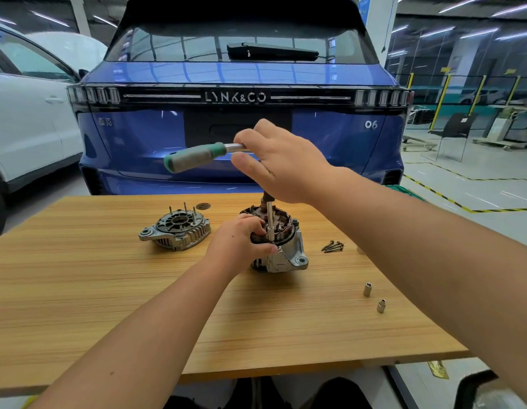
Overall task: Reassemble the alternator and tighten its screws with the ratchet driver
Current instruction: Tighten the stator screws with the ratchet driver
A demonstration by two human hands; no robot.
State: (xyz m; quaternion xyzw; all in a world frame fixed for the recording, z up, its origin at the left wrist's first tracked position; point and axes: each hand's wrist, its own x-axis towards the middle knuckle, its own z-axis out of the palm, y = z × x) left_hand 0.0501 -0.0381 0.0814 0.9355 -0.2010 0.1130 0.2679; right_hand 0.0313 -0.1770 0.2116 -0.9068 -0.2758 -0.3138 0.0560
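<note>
The alternator body (285, 255), silver housing with copper windings on top, stands on the wooden table (108, 290). My left hand (241, 240) grips its top left rim, fingers curled by the socket. My right hand (282, 160) holds the head of the ratchet driver (197, 156), whose green and grey handle points left. A steel extension bar (269, 222) runs straight down from under my right hand onto the alternator's front rim. The separate rear cover (176, 230) with upright studs lies to the left.
Loose screws (333, 246) lie right of the alternator. Two small sockets (367, 289) (381, 305) stand near the table's right side. A dark round disc (203, 206) sits at the far edge. A blue car (241, 113) is parked right behind the table, a white car (26, 128) at left.
</note>
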